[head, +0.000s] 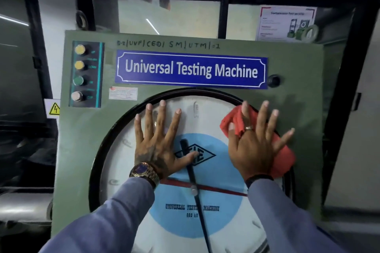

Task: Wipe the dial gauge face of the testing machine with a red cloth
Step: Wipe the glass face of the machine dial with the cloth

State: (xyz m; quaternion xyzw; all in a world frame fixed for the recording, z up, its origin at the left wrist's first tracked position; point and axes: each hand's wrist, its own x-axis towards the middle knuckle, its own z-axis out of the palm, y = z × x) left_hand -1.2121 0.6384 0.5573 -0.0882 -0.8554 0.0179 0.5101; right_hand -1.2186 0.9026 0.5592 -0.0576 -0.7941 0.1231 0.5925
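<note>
The large round dial gauge face [207,121] fills the lower middle of the green machine panel, white with a light blue centre, black and red pointers and a black rim. My left hand [158,141] lies flat with fingers spread on the upper left of the glass, holding nothing. My right hand [257,141] presses flat with spread fingers on the red cloth [284,156] at the dial's upper right edge. The cloth shows above and to the right of the hand and overlaps the rim.
A blue "Universal Testing Machine" sign [191,70] sits above the dial. A column of push buttons [79,74] is at the panel's upper left, a black knob [273,80] at the sign's right. An electrical warning sticker [54,109] is on the left; windows stand behind.
</note>
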